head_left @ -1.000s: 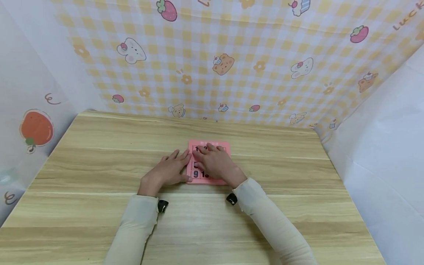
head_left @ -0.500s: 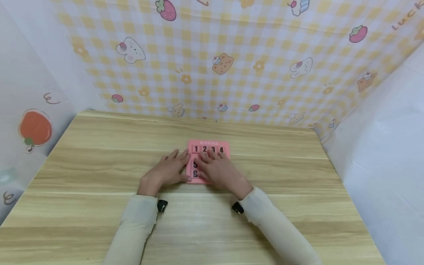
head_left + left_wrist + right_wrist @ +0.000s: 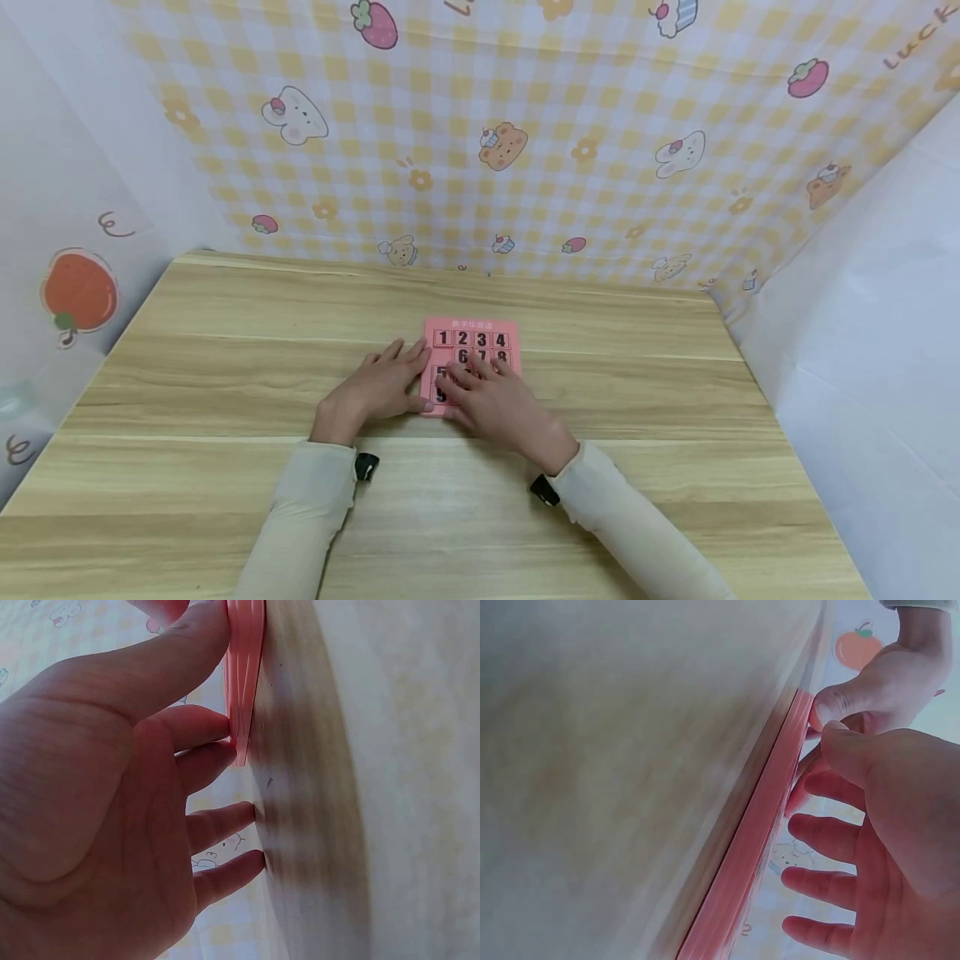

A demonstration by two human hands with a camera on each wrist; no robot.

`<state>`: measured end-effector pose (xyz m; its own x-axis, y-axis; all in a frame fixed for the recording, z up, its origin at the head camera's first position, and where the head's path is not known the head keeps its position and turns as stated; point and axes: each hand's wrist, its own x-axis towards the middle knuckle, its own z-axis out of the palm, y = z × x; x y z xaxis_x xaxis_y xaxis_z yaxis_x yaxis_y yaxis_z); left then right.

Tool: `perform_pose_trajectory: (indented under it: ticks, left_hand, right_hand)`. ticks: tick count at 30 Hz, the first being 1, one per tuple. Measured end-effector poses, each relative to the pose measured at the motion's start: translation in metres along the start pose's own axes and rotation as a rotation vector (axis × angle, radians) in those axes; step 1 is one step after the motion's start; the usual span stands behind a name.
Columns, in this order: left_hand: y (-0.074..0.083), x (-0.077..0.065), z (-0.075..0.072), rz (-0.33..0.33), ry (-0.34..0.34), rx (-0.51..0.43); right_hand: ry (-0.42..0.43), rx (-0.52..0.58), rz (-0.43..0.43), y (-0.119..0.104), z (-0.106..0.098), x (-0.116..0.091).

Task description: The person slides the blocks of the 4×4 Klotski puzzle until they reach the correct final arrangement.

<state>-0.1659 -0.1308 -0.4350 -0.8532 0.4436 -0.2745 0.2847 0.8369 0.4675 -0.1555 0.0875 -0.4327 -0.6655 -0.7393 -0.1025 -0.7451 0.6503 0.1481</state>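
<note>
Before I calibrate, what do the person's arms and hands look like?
The left sleeve and right sleeve are long, plain and pale cream. A small black device shows at the left wrist and another at the right wrist. Left hand and right hand are ungloved. No cables visible.
</note>
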Motion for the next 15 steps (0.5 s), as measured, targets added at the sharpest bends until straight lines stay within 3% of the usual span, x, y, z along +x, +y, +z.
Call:
perform_pose_trajectory:
  ticks: [15]
  left_hand:
    - [-0.0001,0.0004,0.0006,0.0,0.007,0.003]
  right_hand:
    - [0.005,-0.022,0.014,-0.0024,0.0028,0.0007]
